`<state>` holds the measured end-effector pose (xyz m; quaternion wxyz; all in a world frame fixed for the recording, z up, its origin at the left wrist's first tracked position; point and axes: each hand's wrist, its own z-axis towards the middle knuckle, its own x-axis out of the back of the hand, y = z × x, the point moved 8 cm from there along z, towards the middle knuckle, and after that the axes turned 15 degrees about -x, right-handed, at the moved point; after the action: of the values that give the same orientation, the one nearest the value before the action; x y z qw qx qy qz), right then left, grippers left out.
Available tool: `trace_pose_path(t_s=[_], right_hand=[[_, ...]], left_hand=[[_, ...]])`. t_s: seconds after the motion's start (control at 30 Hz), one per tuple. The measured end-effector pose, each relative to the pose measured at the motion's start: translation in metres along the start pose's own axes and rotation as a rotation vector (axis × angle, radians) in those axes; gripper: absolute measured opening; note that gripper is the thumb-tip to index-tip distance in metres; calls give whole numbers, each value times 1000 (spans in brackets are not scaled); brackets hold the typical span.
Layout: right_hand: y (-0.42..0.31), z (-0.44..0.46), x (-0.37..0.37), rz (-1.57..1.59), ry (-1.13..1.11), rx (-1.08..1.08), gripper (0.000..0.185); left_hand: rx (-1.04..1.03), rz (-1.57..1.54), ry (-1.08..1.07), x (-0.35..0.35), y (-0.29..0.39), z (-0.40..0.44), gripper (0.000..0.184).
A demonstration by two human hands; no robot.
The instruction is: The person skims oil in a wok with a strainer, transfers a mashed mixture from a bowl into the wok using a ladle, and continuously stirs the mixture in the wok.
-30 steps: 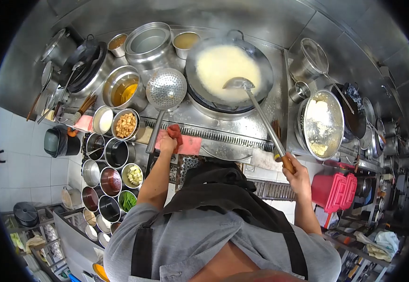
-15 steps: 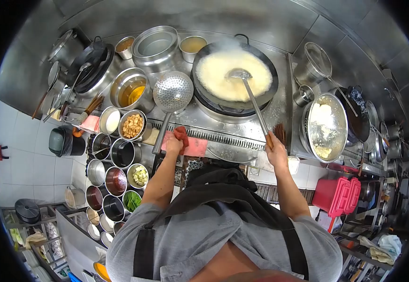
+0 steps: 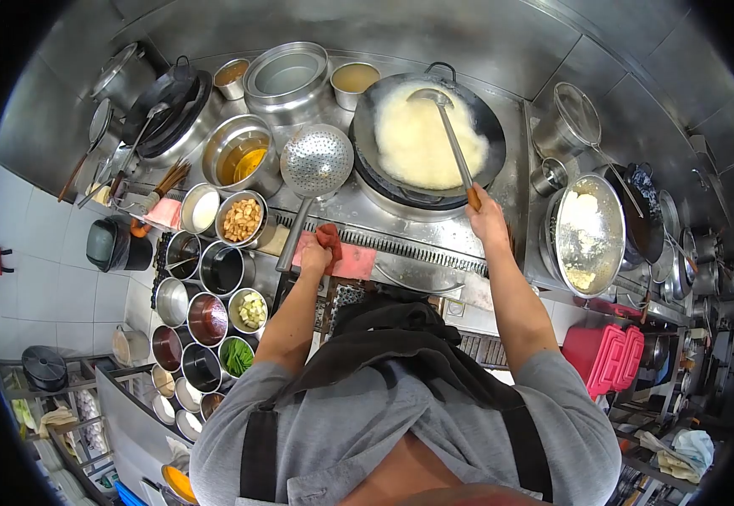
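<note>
My right hand (image 3: 487, 221) is closed round the wooden grip of a long-handled ladle (image 3: 454, 142). The ladle's bowl lies at the far left part of pale yellow, foaming liquid (image 3: 417, 148) in a large black wok (image 3: 494, 135). At the stove's front edge, my left hand (image 3: 310, 258) is closed on a bunched red cloth (image 3: 330, 240). Just left of that hand runs the handle of a perforated skimmer (image 3: 317, 158), whose round head lies left of the wok. A pink cloth (image 3: 355, 262) lies flat beside the left hand.
A steel pot with yellow oil (image 3: 249, 162) stands left of the skimmer. Several steel pots, one with brown cubes (image 3: 242, 220), cluster at the left. To the right is a large steel bowl (image 3: 590, 228) with pale food. A second wok (image 3: 160, 105) sits far left.
My right hand has moved up and slightly left, carrying the ladle's bowl toward the wok's far side. The pale liquid has shifted in the wok. My left hand stays on the red cloth.
</note>
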<state>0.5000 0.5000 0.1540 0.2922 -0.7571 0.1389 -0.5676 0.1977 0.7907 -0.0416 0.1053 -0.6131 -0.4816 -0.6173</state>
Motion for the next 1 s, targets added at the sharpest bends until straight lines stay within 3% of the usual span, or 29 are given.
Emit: trace_pose_path(t_s=[0.6, 0.8, 0.9, 1.0], right_hand=[[20, -67, -4, 126, -201, 78, 53], [60, -110, 11, 129, -289, -21, 54], [69, -140, 29, 291, -330, -58, 53], [87, -156, 45, 167, -304, -74, 53]], left_hand=[[16, -18, -38, -8, -6, 4, 58], [-4, 0, -17, 9, 9, -4, 61], [14, -8, -63, 17, 17, -9, 62], [2, -18, -52, 15, 17, -9, 61]])
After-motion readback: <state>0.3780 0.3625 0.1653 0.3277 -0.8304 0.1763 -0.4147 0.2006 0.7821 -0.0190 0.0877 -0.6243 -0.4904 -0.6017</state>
